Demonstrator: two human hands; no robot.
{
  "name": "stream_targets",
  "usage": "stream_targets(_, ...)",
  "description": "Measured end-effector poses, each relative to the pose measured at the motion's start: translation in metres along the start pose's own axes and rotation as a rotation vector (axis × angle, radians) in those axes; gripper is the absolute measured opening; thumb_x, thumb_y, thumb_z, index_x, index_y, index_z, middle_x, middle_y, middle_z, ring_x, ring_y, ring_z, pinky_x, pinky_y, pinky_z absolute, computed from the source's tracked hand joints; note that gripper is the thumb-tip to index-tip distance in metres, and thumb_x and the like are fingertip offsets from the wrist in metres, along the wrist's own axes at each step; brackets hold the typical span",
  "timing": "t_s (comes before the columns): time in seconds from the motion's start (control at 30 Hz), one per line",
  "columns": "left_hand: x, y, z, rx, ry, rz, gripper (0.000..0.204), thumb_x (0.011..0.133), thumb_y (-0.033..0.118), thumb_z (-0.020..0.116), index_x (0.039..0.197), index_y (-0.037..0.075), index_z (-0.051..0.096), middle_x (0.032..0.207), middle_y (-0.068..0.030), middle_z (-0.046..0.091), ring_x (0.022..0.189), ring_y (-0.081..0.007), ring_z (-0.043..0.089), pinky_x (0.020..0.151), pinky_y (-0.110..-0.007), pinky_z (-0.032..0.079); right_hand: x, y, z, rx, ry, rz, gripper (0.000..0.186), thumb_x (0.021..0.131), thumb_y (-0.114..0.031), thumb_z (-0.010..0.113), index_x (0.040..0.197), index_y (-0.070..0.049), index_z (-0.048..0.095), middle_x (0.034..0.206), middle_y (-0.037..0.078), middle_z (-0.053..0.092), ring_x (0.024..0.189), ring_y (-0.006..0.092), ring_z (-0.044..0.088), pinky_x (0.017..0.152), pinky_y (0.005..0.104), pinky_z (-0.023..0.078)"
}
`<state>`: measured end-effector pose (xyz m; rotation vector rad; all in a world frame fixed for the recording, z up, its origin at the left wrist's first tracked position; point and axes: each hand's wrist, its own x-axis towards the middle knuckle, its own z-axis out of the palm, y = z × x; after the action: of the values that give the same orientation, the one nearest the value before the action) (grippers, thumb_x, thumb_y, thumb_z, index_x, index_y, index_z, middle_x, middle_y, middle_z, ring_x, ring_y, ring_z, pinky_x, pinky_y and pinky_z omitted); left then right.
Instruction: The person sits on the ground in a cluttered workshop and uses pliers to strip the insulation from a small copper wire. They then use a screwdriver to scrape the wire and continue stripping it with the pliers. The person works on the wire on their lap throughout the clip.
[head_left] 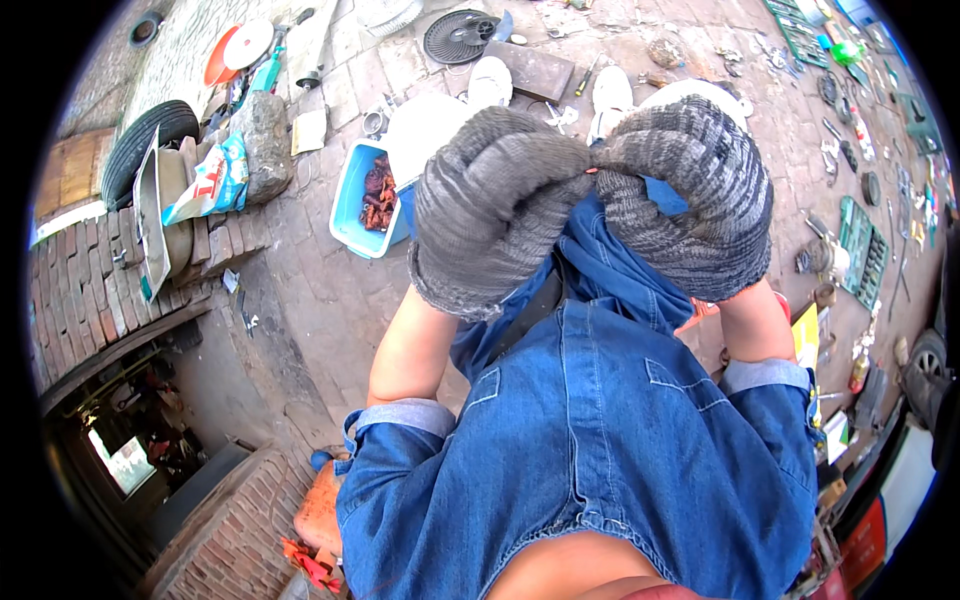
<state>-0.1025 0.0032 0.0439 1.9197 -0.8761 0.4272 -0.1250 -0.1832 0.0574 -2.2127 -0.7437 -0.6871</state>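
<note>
My left hand and my right hand, both in grey knit work gloves, are raised before my chest. Their fingertips meet in a pinch at the middle. A tiny reddish speck shows where they touch; whether it is a held piece or bare skin, I cannot tell. The fingers curl inward, and the right ones leave a gap through which blue cloth shows. Below the left glove, on the paving, stands a light-blue tub with reddish-brown parts in it, partly hidden by my knee.
A dark flat slab and a black round grille lie beyond my white shoes. Rightward are green socket cases and scattered tools. At left, a tyre and a stone block stand near a brick edge.
</note>
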Motion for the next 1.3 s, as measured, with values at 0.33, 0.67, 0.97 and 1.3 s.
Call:
stream_targets(0.33,-0.011,-0.005,-0.001,0.257,-0.058,0.296,0.039,0.06,0.011,0.065,0.099,0.015,0.067,0.092,-0.0054,0.064,0.079,-0.0231,0.062,0.07,-0.037,0.049,-0.011,0.004,0.006,1.117,-0.224,0.855,0.023,0.08,-0.018,0.061,0.096,-0.002,0.064,0.075,0.01,0.063,0.065,0.0146,0.061,0.057,0.0254,0.047)
stream_targets(0.67,-0.015,-0.006,-0.002,0.169,0.07,0.171,0.035,0.058,0.008,0.07,0.093,0.014,0.069,0.09,-0.0051,0.064,0.08,-0.0225,0.061,0.077,-0.037,0.049,-0.016,0.01,0.02,1.361,-0.126,0.852,0.036,0.082,-0.024,0.059,0.106,0.003,0.056,0.088,0.01,0.062,0.063,0.0099,0.055,0.057,0.0223,0.048)
stream_targets(0.97,-0.009,-0.01,0.004,0.167,0.085,0.114,0.025,0.066,0.009,0.071,0.09,0.011,0.066,0.084,-0.0062,0.064,0.077,-0.0239,0.061,0.069,-0.035,0.049,-0.013,-0.001,0.009,1.056,-0.158,0.818,0.023,0.077,-0.014,0.069,0.096,-0.001,0.063,0.081,0.005,0.064,0.076,0.0079,0.058,0.07,0.0231,0.048)
stream_targets(1.3,0.018,-0.027,0.01,-0.126,-0.231,-0.301,0.013,0.075,0.011,0.067,0.083,0.003,0.061,0.073,-0.0056,0.059,0.065,-0.0177,0.056,0.058,-0.028,0.045,0.002,0.042,0.007,0.346,-0.288,0.449,0.015,0.073,-0.006,0.07,0.085,-0.003,0.063,0.078,0.006,0.062,0.071,0.0133,0.058,0.069,0.0267,0.047)
